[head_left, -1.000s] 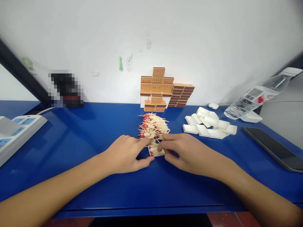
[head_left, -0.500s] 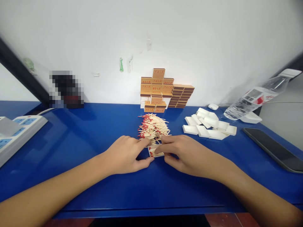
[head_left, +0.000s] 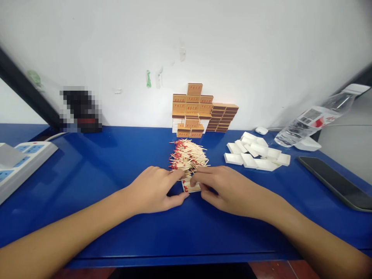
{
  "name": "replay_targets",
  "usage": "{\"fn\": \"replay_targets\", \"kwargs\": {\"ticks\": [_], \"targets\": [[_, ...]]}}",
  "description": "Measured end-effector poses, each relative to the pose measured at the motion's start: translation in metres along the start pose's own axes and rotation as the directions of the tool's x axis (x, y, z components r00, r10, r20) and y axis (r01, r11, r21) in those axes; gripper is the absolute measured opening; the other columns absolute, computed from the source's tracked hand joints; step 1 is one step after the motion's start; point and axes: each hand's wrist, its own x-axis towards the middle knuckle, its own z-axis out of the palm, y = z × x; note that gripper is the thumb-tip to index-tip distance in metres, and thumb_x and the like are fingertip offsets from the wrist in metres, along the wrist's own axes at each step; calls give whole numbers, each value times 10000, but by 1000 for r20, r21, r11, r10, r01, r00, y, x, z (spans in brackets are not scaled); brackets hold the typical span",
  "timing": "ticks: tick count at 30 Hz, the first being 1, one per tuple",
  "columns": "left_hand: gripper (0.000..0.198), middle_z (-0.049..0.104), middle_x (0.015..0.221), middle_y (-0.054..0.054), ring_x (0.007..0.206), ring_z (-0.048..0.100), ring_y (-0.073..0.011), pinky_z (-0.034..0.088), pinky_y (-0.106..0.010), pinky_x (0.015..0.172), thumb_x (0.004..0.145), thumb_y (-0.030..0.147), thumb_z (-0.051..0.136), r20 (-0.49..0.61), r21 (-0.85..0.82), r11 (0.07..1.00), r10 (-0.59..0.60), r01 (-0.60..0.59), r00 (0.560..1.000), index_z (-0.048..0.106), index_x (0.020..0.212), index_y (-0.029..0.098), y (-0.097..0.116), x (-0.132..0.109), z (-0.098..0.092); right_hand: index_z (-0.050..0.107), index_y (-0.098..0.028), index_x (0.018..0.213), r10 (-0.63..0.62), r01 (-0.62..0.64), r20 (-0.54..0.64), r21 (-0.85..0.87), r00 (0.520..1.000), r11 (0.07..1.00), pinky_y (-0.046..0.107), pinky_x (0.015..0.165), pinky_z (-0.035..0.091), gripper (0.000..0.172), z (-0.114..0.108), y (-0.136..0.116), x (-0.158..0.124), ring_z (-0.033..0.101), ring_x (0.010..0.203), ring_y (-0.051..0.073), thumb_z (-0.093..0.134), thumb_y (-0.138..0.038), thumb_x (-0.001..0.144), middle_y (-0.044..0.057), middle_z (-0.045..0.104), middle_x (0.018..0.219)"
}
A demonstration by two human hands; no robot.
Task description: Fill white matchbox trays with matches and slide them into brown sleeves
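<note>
A small white matchbox tray [head_left: 190, 186] with red-tipped matches in it lies on the blue table [head_left: 116, 170] between my hands. My left hand [head_left: 154, 190] grips its left side, thumb at the near corner and forefinger at the far one. My right hand [head_left: 223, 188] covers its right side, fingers curled and pressing down on the matches. Just behind the tray lies a loose heap of matches [head_left: 187, 155].
Stacked orange matchboxes [head_left: 200, 110] stand against the white wall. Several empty white trays [head_left: 257, 153] lie to the right. Farther right are a tilted water bottle [head_left: 316, 118] and a dark phone [head_left: 337, 182]. A white power strip [head_left: 20, 159] sits far left.
My right hand has slid a little to the left over the tray and now hides more of it. The left hand has stayed put.
</note>
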Motion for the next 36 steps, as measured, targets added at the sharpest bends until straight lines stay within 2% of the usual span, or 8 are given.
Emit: {"fn": "replay_targets", "kwargs": {"ticks": [25,36], "targets": [[434,780,815,-41,704,749,-286,490,-350,604,959,489,583,-6,-3,1000,6,-6,1000,636,1284,207,-1,0,0,648,-196,960,18,-18,13,-9,1000,1000,299,722,413,192,0,2,-1,650,835,171,546,-45,899,42,716,1059],[414,784,829,-36,708,750,-285,492,-351,602,966,490,575,-13,-12,1000,13,-13,1000,634,1264,208,0,0,0,673,-190,988,-11,11,0,-21,1000,1000,301,720,426,217,0,0,0,651,819,172,543,-43,898,57,714,1052]]}}
